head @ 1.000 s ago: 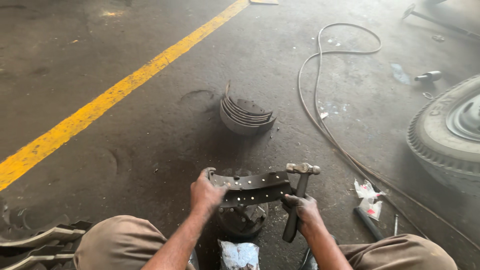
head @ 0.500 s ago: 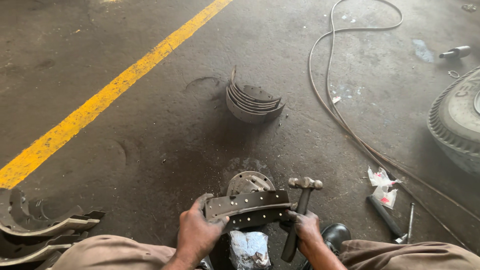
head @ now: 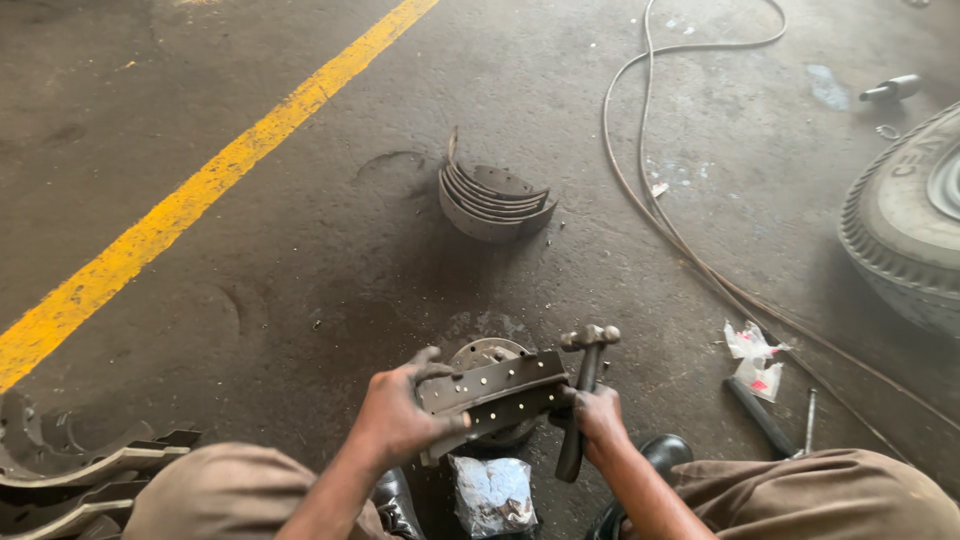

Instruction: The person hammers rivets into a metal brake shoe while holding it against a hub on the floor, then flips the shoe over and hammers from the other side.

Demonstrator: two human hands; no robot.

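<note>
Crouching over a stained concrete floor (head: 300, 300), the person works between their knees, with a yellow line (head: 210, 185) running off to the far left. At the right edge stands a big tyre (head: 900, 230), and a long hose (head: 680, 230) snakes from the far side down past it. A stack of curved brake linings (head: 492, 200) sits in the middle distance, well apart from the hands, and more curved metal shoes (head: 80, 475) lie at the near left.

Near the bottom centre, the left hand (head: 395, 420) is closed around the left end of a curved brake shoe (head: 495, 392), which rests tilted on a round metal block (head: 487, 352). The right hand (head: 598, 415) grips a hammer (head: 580, 400) by its handle, head up, and seems to steady the shoe's right end too.

As I judge it, the shoe sits unevenly, so a blow could make it skid off the block or pinch the left fingers, which lie close to where the hammer would land. A plastic bag (head: 492, 495) just below could get knocked, and small tools (head: 765, 415) on the near right are a trip risk.
</note>
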